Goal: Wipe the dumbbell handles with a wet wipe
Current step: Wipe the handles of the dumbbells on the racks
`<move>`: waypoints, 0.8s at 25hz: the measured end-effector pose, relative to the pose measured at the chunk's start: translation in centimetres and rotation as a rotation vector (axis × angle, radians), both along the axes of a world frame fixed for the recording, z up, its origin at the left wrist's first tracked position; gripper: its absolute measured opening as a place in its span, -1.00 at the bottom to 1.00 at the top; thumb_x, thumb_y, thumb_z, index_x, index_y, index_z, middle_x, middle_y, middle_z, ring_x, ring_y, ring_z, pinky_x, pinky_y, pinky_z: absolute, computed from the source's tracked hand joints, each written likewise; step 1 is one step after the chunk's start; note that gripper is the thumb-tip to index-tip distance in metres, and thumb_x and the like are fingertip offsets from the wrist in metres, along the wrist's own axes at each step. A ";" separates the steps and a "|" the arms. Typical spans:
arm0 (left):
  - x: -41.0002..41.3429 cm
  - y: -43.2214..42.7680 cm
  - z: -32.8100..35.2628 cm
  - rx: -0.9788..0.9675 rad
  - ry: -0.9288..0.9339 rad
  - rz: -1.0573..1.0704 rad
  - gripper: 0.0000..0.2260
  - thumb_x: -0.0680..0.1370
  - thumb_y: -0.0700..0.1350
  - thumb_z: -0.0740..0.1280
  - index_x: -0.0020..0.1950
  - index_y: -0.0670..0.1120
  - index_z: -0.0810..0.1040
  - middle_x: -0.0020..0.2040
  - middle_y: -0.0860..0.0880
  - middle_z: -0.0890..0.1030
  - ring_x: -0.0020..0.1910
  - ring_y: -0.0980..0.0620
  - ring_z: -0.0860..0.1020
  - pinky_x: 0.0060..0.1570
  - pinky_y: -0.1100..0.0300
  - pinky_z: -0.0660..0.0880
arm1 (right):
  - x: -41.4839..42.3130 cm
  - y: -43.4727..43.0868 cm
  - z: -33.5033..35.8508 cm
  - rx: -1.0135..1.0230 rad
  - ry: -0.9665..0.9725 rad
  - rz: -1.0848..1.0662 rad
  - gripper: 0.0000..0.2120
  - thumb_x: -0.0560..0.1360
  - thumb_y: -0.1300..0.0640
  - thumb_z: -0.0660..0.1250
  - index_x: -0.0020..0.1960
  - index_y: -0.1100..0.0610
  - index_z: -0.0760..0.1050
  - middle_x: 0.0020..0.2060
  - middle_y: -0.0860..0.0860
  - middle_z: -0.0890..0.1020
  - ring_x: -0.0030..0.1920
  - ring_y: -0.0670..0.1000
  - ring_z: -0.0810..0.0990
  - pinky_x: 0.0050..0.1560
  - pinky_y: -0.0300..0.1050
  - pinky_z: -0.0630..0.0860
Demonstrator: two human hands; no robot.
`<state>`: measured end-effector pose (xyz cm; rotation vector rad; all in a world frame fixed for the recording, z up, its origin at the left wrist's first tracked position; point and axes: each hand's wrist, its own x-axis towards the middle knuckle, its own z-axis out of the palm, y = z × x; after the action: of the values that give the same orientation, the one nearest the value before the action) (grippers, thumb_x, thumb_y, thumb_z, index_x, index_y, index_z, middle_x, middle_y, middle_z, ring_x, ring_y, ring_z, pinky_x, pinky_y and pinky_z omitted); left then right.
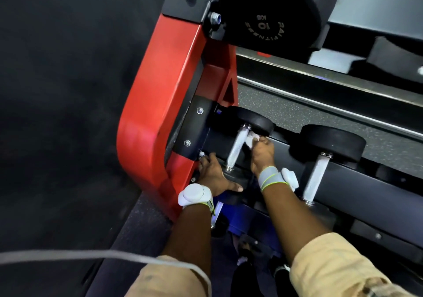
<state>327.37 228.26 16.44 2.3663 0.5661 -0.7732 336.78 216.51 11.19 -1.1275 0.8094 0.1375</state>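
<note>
Currently wiping handle [237, 147], wet wipe [250, 137] pinched in right hand [262, 152], left hand [214, 175] flat at 8 o'clock; needs downstroke next.

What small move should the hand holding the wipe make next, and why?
Probably slide the right hand, pinching the crumpled white wet wipe, down the knurled silver dumbbell handle: the wipe sits by its far end, with most of its length nearer.

We see a dim scene: the floor [57, 90] at left sinks near black, while soft highlights gleam on the red rack upright [160, 86] and steel dumbbell handle [238, 145]. Wide-angle distortion bends the edges; the upper right smears, the near cable [91, 254] blurs.
</note>
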 end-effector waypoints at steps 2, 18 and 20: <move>0.1 0.0 0.1 0.002 -0.001 -0.001 0.27 -0.02 0.22 0.66 0.51 -0.01 0.03 0.47 -0.17 0.12 0.49 -0.20 0.11 0.45 -0.13 0.22 | -0.5 0.1 0.8 -0.099 0.007 -0.015 -0.64 0.56 0.36 0.25 -0.33 0.06 0.28 -0.40 -0.02 0.38 -0.38 -0.10 0.36 -0.22 -0.16 0.35; 0.0 0.1 -0.1 -0.006 -0.024 0.004 0.26 0.02 0.19 0.68 0.53 -0.07 0.04 0.47 -0.18 0.15 0.48 -0.20 0.14 0.48 -0.04 0.19 | -2.3 -7.2 2.3 -1.267 -0.738 1.612 -0.36 0.49 0.18 0.24 0.44 -0.34 0.25 0.43 -0.39 0.21 0.33 -0.14 0.47 0.20 -0.13 0.52; 0.0 0.0 -0.1 -0.006 -0.029 -0.001 0.26 0.02 0.19 0.68 0.53 -0.07 0.04 0.47 -0.18 0.15 0.49 -0.21 0.13 0.48 -0.04 0.18 | -2.1 -6.4 2.8 -1.247 -0.708 1.579 -0.41 0.52 0.10 0.25 0.44 -0.36 0.23 0.43 -0.38 0.25 0.33 -0.11 0.49 0.21 -0.09 0.52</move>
<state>327.36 228.31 16.34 2.3681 0.5500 -0.7390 334.72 210.11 13.98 -2.5635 -0.9844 0.5270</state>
